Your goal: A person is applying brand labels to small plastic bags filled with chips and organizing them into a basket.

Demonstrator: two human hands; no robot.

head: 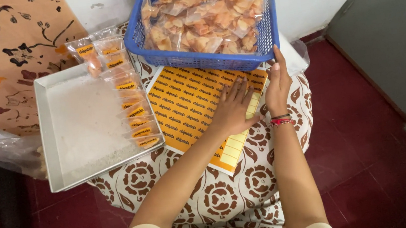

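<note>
My left hand (232, 108) lies flat, fingers spread, on a yellow sheet of sticker labels (186, 105) that rests on a patterned cloth over my lap. My right hand (278, 85) stands on its edge at the sheet's right side, fingers straight and together, just below a blue plastic basket (206, 59) filled with clear packets of fried chips (207, 20). Neither hand grips anything. A red and black thread band circles my right wrist.
A metal tray (85, 123) dusted with white crumbs sits to the left, with a row of labelled empty clear pouches (132, 107) along its right side. A clear plastic bag (6, 148) lies far left. Dark red floor tiles and a grey door (389, 34) are at right.
</note>
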